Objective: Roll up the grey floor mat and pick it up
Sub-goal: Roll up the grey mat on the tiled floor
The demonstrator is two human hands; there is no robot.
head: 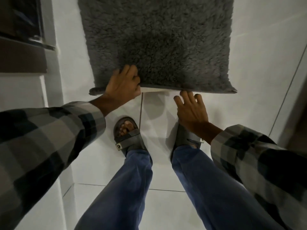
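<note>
A shaggy grey floor mat [157, 40] lies flat on the white tiled floor, stretching away from me. Its near edge is lifted a little, showing the pale underside. My left hand [122, 85] grips that near edge toward its left corner, fingers on top of the pile and thumb under it. My right hand [191, 108] hovers just in front of the near edge, fingers spread, with the fingertips at the lifted underside and nothing held.
My two feet in dark slide sandals [127, 135] stand on the white tiles [157, 176] just in front of the mat. A white wall and a dark framed opening [25, 30] are on the left. A dark doorframe edge [297, 113] is at right.
</note>
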